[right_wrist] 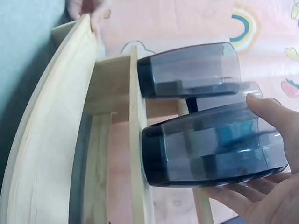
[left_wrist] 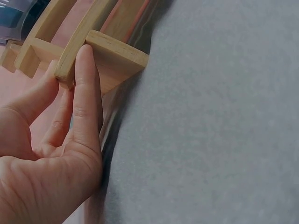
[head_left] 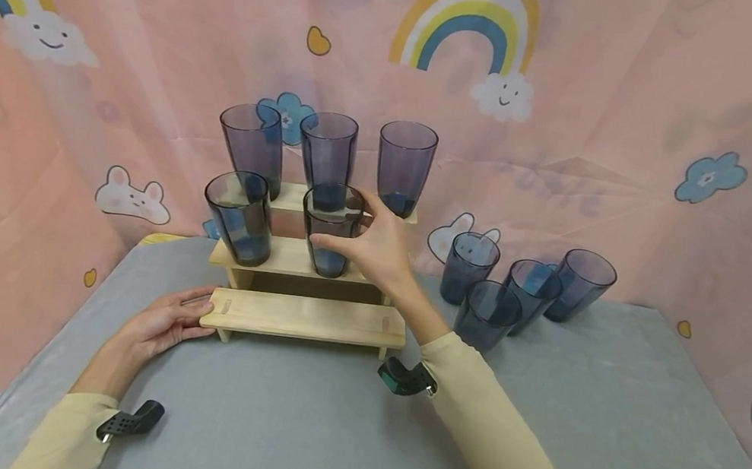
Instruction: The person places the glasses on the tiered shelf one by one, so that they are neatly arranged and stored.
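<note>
A three-step wooden rack stands on the grey cloth. My right hand grips a blue-tinted tumbler upright on the middle step, thumb on one side and fingers on the other. In the right wrist view this tumbler's base meets the step. To its left on the same step stands another tumbler. My left hand pinches the left end of the lowest step; the left wrist view shows the thumb and fingers at that wooden end.
On the top step stand three more tumblers, left, middle and right. Several tumblers stand close together on the grey cloth right of the rack. A pink patterned curtain hangs behind.
</note>
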A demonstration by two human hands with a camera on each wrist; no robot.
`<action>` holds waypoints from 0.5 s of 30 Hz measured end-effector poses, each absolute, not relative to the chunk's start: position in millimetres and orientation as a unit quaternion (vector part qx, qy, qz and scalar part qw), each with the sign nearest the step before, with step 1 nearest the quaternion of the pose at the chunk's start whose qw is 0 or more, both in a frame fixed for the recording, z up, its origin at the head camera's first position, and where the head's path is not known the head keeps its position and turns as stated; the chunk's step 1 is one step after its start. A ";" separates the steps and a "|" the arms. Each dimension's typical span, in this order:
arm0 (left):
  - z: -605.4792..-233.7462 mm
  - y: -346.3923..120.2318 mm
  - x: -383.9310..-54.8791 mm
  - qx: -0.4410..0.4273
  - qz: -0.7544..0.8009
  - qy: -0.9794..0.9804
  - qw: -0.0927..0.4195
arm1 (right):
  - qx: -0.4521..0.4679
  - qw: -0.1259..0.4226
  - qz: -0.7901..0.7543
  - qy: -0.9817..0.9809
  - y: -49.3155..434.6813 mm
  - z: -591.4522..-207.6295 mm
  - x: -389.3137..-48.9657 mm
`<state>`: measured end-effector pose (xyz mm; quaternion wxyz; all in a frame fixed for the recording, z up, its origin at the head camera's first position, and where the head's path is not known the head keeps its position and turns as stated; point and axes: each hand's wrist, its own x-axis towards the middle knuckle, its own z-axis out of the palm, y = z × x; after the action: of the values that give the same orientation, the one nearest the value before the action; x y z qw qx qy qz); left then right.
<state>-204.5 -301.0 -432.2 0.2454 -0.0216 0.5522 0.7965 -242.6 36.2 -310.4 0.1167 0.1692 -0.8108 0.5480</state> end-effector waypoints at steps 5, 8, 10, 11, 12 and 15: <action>-430.4 -300.8 -204.5 -0.022 0.797 0.551 0.246 | 0.155 0.119 0.542 -0.817 24.0 -310.7 -245.1; -431.2 -300.5 -205.1 -0.018 0.795 0.554 0.245 | 0.142 0.123 0.531 -0.827 19.8 -311.5 -244.7; -432.1 -300.4 -205.1 -0.015 0.793 0.558 0.245 | 0.136 0.123 0.526 -0.830 18.5 -311.8 -243.9; -432.6 -300.5 -205.1 -0.013 0.792 0.559 0.245 | 0.134 0.123 0.525 -0.831 18.2 -312.0 -243.7; -433.0 -300.7 -205.1 -0.013 0.791 0.560 0.245 | 0.133 0.123 0.525 -0.832 18.1 -312.2 -243.6; -434.0 -301.4 -205.5 -0.015 0.792 0.558 0.246 | 0.131 0.122 0.521 -0.835 18.6 -312.6 -243.3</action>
<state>-205.5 -301.4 -434.0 0.2457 -0.0148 0.5584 0.7922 -243.3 18.6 -312.6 0.1222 0.1310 -0.8346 0.5210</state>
